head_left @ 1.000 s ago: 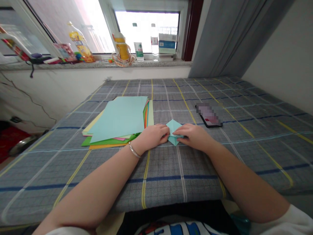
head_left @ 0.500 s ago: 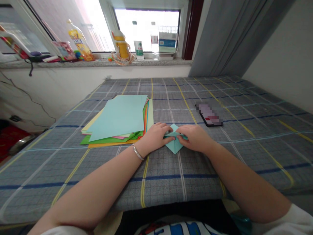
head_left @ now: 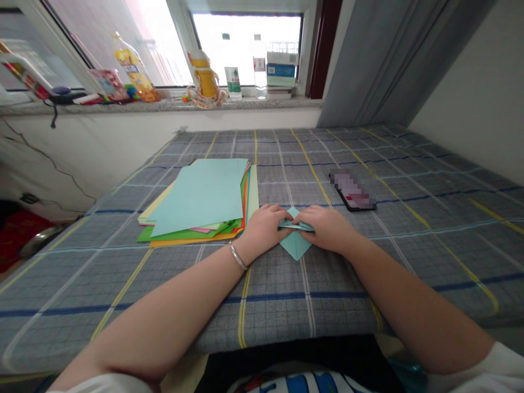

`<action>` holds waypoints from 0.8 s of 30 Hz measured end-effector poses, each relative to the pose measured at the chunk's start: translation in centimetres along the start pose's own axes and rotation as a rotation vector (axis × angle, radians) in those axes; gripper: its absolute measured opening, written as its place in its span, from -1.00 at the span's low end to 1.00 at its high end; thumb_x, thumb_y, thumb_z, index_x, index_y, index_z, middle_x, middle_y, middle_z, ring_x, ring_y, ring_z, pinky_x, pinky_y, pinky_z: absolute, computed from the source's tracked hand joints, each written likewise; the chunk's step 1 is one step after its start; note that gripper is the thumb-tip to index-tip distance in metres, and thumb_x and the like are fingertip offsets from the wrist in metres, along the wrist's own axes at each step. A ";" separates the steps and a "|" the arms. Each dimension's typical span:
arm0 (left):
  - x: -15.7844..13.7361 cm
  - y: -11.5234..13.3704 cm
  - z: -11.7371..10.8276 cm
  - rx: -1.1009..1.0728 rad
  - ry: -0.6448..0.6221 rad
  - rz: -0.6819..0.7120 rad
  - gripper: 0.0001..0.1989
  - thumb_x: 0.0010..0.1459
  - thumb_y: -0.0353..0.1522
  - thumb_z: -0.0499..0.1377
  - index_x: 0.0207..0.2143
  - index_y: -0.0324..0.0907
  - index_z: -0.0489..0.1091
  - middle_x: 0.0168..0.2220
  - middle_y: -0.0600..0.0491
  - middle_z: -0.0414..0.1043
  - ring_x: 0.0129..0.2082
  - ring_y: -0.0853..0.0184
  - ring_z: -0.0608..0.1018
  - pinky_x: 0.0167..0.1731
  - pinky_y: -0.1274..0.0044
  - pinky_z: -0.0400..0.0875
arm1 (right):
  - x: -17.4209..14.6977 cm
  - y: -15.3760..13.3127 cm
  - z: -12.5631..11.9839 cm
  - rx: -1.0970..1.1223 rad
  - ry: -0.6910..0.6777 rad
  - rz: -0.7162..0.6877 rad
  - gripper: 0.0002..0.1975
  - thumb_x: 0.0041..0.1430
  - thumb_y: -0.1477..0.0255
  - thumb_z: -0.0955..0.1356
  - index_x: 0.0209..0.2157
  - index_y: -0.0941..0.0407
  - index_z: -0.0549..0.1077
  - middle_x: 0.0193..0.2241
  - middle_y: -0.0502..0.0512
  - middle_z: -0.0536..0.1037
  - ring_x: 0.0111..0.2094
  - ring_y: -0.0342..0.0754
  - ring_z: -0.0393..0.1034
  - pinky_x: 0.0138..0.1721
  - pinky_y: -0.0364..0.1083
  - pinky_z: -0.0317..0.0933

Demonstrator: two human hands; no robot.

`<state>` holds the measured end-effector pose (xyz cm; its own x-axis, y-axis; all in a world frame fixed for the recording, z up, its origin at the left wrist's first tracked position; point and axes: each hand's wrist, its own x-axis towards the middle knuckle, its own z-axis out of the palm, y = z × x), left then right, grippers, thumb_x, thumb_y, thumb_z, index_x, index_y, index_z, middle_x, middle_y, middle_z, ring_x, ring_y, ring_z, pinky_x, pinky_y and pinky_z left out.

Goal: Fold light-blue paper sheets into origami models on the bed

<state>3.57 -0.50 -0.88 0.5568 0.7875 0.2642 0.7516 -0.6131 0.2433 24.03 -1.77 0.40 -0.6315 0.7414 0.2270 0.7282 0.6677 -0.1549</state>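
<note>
A small light-blue folded paper (head_left: pixel 296 247) lies on the plaid cloth in front of me, its lower point toward me and its upper point away. Across its middle stands a raised fold, pinched at both ends. My left hand (head_left: pixel 268 226) grips the left end of that fold, a silver bangle on its wrist. At the right end, my right hand (head_left: pixel 327 228) has its fingers closed on the paper. The side corners of the paper are hidden under my fingers.
Left of my hands lies a stack of coloured paper sheets (head_left: pixel 200 196), light blue on top. A phone (head_left: pixel 352 189) rests to the right on the plaid cloth (head_left: pixel 270 305). Bottles, a yellow cup (head_left: pixel 206 79) and boxes (head_left: pixel 281 70) line the windowsill.
The middle flap of the paper has been folded up into a narrow ridge, showing more of the lower part. Both thumbs have shifted up toward the ridge; the hands stay in place.
</note>
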 end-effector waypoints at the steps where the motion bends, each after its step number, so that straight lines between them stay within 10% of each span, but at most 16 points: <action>1: 0.0 0.0 0.1 0.009 0.003 -0.008 -0.76 0.16 -0.22 0.25 -0.17 -0.14 0.50 -0.17 0.01 0.52 -0.17 0.19 0.48 -0.08 0.35 0.38 | 0.0 0.0 0.0 -0.009 -0.002 0.007 -0.81 0.23 0.35 0.32 -0.15 0.06 0.48 -0.20 0.07 0.58 -0.10 0.03 0.40 -0.14 -0.07 0.20; 11: 0.0 -0.1 0.4 -0.016 0.057 -0.062 -0.53 0.08 -0.21 0.32 0.04 -0.10 0.39 -0.08 -0.02 0.47 -0.07 0.17 0.48 -0.01 0.31 0.37 | 0.4 -0.1 0.5 -0.027 0.090 0.138 -0.87 0.22 0.42 0.30 -0.24 0.12 0.47 -0.23 0.11 0.58 -0.17 0.02 0.43 -0.18 -0.07 0.20; 24: -0.4 -0.9 -1.3 0.055 -0.093 0.202 -0.65 0.14 -0.50 0.15 0.01 -0.22 0.40 -0.15 -0.05 0.43 -0.14 0.23 0.49 -0.03 0.40 0.39 | -0.4 0.1 -0.7 0.115 -0.030 0.042 -0.62 0.12 0.46 0.33 0.01 0.09 0.43 -0.09 0.11 0.56 -0.09 0.04 0.43 -0.09 -0.03 0.27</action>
<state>2.24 -0.34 0.01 0.7264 0.6529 0.2145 0.6381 -0.7567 0.1421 24.55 -1.99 0.99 -0.6099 0.7695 0.1894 0.7199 0.6379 -0.2734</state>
